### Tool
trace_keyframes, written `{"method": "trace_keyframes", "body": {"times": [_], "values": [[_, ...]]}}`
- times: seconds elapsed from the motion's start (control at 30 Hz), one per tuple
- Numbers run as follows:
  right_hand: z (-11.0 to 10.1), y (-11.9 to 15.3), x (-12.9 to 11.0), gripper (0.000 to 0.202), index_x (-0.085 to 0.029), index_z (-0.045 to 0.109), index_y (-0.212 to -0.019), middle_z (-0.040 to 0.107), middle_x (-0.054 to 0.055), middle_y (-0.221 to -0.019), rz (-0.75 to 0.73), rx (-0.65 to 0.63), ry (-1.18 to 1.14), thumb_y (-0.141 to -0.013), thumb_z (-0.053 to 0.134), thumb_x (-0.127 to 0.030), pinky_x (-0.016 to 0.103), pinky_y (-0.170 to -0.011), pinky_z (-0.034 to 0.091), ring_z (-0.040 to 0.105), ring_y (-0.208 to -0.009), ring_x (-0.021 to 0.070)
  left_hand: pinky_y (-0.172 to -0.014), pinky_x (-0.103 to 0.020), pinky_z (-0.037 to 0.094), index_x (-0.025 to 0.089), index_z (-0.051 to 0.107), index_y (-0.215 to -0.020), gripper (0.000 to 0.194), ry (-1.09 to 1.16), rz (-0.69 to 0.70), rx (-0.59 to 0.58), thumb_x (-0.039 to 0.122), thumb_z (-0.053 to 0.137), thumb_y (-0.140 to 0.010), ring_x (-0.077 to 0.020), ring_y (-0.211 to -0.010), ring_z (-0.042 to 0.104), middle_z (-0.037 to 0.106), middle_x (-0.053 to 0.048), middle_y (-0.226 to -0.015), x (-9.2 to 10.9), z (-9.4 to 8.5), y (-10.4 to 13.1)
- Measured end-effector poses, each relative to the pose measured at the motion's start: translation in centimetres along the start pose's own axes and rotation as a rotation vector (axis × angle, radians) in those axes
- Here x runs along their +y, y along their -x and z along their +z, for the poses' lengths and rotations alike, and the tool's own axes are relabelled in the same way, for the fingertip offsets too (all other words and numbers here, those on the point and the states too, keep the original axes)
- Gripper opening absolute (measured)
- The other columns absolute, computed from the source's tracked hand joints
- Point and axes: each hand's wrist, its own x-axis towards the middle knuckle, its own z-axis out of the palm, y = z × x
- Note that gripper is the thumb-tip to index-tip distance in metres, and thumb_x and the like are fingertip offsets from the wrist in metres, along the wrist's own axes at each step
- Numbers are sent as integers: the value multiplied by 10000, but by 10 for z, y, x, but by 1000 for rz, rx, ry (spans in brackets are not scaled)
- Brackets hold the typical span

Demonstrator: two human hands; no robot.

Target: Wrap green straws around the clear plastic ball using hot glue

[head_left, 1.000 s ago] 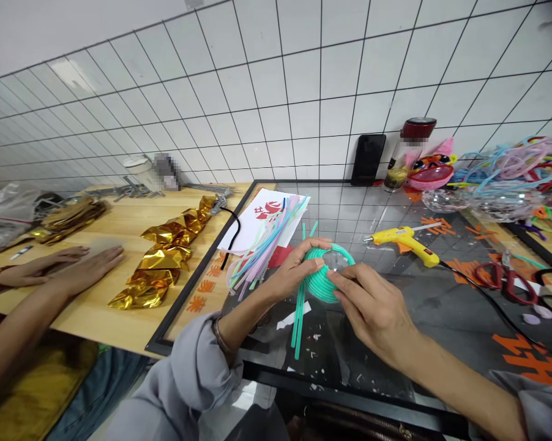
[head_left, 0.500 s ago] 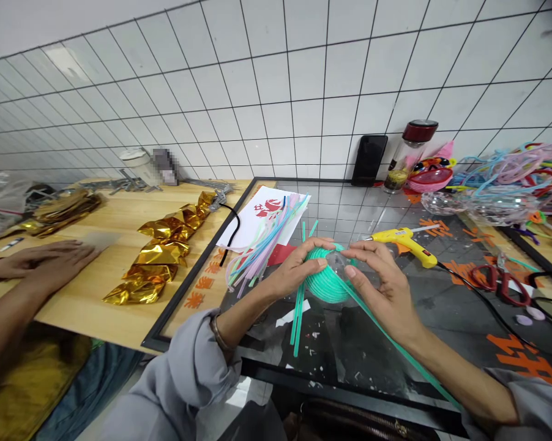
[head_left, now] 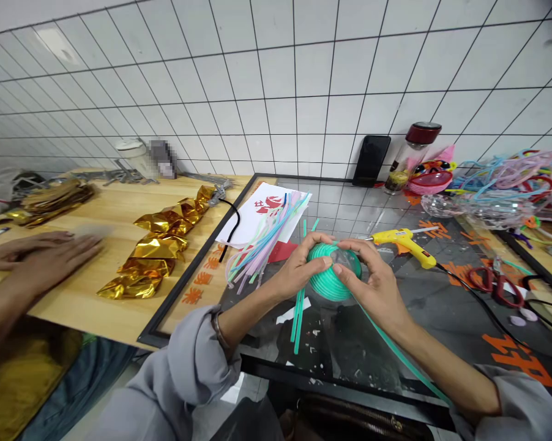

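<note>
Between my hands is a clear plastic ball, its lower part wound in rows of green pipe cleaner. My left hand grips the ball's left side, thumb near the bare clear patch. On the right side, my right hand presses with thumb and fingers on the winding. A loose tail of the green strand runs from under my right hand toward the table's front edge. Several straight green pipe cleaners lie just left of the ball.
A yellow glue gun and red-handled scissors lie to the right. Pastel pipe cleaners rest on white paper. A phone and bottle stand by the wall. Gold foil and a co-worker's hands are at left.
My right hand has closed in round the ball, its thumb moving left and down onto the winding. The loose green tail has shifted slightly left. The co-worker's hands have moved a little.
</note>
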Motion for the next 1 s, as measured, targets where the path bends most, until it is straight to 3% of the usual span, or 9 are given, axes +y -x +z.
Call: {"method": "trace_keyframes", "body": {"times": [0.27, 0.47, 0.7, 0.87, 1.0], "values": [[-2, 0, 3, 256, -246, 676, -1118, 674, 78, -1142, 7, -8, 20, -872, 666, -315, 441, -959, 532, 648, -1107, 246, -1150, -440, 348, 232, 576, -982, 229, -58, 22, 26, 428, 650, -892, -257, -1324, 518, 588, -70, -1365, -2, 1, 2], [-1, -3, 7, 244, -236, 695, -1088, 688, 82, -1106, 10, 11, 10, -862, 671, -325, 437, -943, 541, 659, -1068, 246, -1161, -471, 342, 234, 608, -1046, 283, -229, 159, 38, 496, 563, -950, -263, -1340, 504, 594, -96, -1308, -10, -2, 3], [-1, -4, 8, 253, -217, 701, -1077, 679, 85, -1099, 57, 11, -5, -854, 667, -333, 425, -943, 541, 655, -1075, 241, -1131, -494, 393, 233, 609, -1129, 260, -440, 343, -61, 429, 532, -977, -265, -1338, 506, 557, -133, -1335, -3, -12, 2], [-1, -4, 10, 251, -225, 705, -1082, 687, 81, -1102, 57, 25, 0, -858, 659, -327, 431, -941, 539, 658, -1074, 242, -1177, -555, 343, 248, 569, -1214, 439, -592, 362, -165, 461, 706, -855, -326, -1432, 434, 478, -168, -1480, 4, -20, 0], [-2, -5, 12, 254, -232, 714, -1080, 700, 78, -1089, 53, 33, -8, -857, 664, -342, 435, -934, 544, 668, -1064, 249, -1174, -585, 336, 261, 551, -1242, 665, -672, 409, -183, 506, 843, -696, -364, -1426, 451, 514, -173, -1476, 6, -21, -3]]}}
